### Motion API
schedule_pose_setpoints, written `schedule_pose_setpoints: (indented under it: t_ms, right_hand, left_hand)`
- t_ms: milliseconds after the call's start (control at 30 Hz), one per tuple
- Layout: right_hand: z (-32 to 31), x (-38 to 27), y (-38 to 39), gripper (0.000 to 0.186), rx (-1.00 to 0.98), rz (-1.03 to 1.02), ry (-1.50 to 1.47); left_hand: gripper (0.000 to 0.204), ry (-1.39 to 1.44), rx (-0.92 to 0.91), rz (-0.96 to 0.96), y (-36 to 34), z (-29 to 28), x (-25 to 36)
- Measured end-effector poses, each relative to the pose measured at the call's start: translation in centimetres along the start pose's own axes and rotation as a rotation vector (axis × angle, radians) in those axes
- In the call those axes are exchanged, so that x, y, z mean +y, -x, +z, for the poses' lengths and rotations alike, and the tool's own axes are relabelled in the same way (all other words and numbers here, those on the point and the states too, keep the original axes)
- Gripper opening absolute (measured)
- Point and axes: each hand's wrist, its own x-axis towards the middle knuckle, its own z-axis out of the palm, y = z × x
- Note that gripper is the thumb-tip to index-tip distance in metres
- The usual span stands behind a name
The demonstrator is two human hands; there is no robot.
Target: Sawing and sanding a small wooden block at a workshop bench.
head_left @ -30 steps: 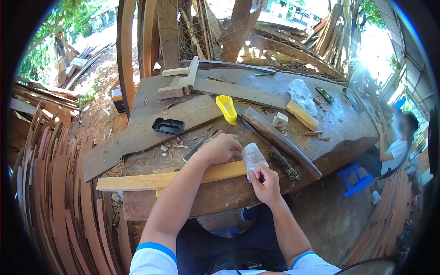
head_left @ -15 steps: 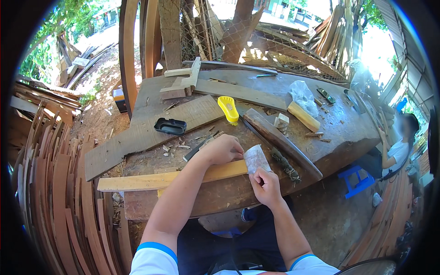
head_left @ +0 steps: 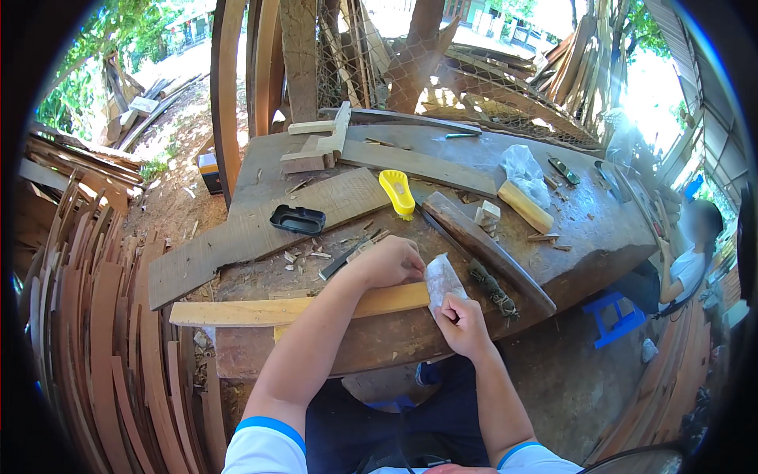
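A whitish, crinkled sheet [head_left: 444, 283], perhaps paper or plastic, lies across the right end of a long pale wooden strip [head_left: 237, 311]. The sheet's lower edge is gripped between the thumb and curled fingers of my right hand [head_left: 464, 325]. At its upper left edge is my left hand [head_left: 392, 262], fingers bent inward above the strip; what they pinch, if anything, is hidden. My left forearm crosses over the strip. Beyond the hands sit a yellow shoe-shaped tray [head_left: 397, 193] and a black open case [head_left: 298, 220].
The strip lies along the near edge of a thick wooden workbench [head_left: 371, 340]. Beside the sheet are a dark bundle [head_left: 491, 288] and a long wooden bar [head_left: 489, 251]. Boards, offcuts and a clear plastic bag [head_left: 524, 170] lie farther back. A person [head_left: 688, 261] sits at right near a blue stool [head_left: 614, 318].
The sheet has tilted more upright and looks narrower. My right hand has shifted slightly down and right; my left hand stays nearly in place. The whole view has shifted slightly.
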Motion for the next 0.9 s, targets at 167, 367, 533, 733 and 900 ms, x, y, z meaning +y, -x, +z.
schedule_pose_setpoints:
  t_ms: [167, 367, 533, 733, 900]
  right_hand:
    - [-0.8, 0.1, -0.2, 0.038, -0.151, 0.082, -0.096]
    - [1.4, -0.2, -0.3, 0.036, 0.018, 0.157, -0.218]
    - [-1.3, -0.1, -0.4, 0.033, -0.137, 0.065, 0.004]
    - [0.1, 0.1, 0.0, 0.034, -0.071, 0.106, -0.060]
    - [0.2, -0.7, -0.4, 0.036, -0.016, 0.091, 0.035]
  left_hand:
    - [0.018, -0.020, 0.012, 0.132, -0.1, 0.7, -1.1]
    - [0.019, 0.075, 0.007, -0.040, 0.1, -0.1, -1.2]
    - [0.018, -0.062, 0.003, 0.089, 0.0, 0.4, -1.3]
    - [0.019, -0.070, 0.010, 0.062, -0.3, 0.4, -1.8]
    - [0.019, -0.069, 0.030, -0.003, -0.2, 0.4, -1.8]
